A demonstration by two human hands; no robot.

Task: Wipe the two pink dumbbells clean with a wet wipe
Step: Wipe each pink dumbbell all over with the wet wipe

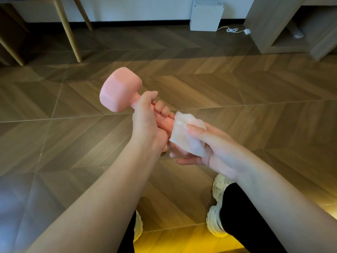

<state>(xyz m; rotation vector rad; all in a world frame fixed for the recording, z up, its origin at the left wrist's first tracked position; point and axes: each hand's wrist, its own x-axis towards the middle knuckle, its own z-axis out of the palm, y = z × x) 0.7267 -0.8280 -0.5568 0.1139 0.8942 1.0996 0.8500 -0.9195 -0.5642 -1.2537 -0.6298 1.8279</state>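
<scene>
On my feed, the step in hand is the wiping of the first pink dumbbell (120, 90). It is held in the air above the wooden floor (237, 88), tilted so that its bare head points to 10 o'clock and its covered head to 4 o'clock. The left hand (145, 117) has its fingers curled round the handle, thumb lying up toward the bare head, and it carries the weight. The right hand (209, 148) holds the wet wipe (187, 136), which is draped over the head at the 4 o'clock end. The thumb presses the wipe from above and the fingers cup it from beneath. That head is almost wholly hidden by wipe and fingers, so I cannot tell how much of it is clean.

I judge the task to be in its first half. Only one dumbbell shows, and I cannot see where the second lies. The bare head at 10 o'clock and the handle under the left palm have no wipe on them.

The next move calls for the right hand to rub round the covered head. The left hand should turn the handle to bring up fresh faces, then shift so the wipe can travel up the handle toward 10 o'clock. The wet surface may slip, so I would keep the left grip firm.

At 12 o'clock a white box (206, 15) stands by the wall, and the person's shoes (218, 185) sit at 5 o'clock.
</scene>
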